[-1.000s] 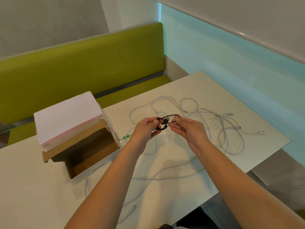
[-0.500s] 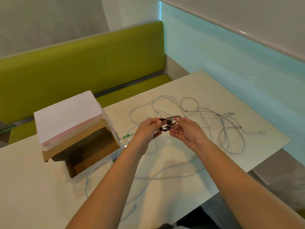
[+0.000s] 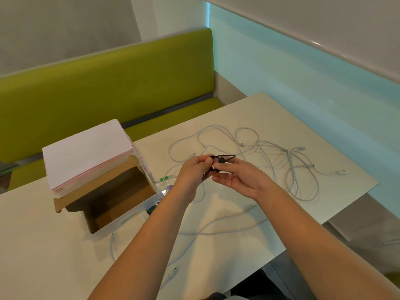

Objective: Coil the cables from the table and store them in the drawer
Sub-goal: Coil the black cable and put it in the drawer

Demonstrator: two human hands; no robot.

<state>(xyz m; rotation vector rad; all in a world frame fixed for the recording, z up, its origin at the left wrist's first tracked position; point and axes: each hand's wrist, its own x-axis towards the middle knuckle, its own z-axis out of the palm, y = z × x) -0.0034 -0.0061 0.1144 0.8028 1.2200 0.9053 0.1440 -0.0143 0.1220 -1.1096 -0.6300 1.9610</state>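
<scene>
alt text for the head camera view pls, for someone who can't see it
Two hands hold a small black cable coiled above a pale table: left hand pinching it, right hand beside. Loose white cables sprawl behind, an open drawer at left.

Looks like an office break area or a cafe-style booth, not somebody's home. Dead giveaway is the green upholstered bench (image 3: 104,87) running along the far edge of the table (image 3: 249,215), built in against a plain white wall. On the right side there's a frosted glass partition (image 3: 292,79) with a bluish tint, the kind you see between meeting nooks. The table itself is a plain pale laminate slab with squared-off corners. Near its left end sits a small cardboard drawer box (image 3: 112,200) with a stack of paper (image 3: 86,156) on top, so office-ish overall.
</scene>
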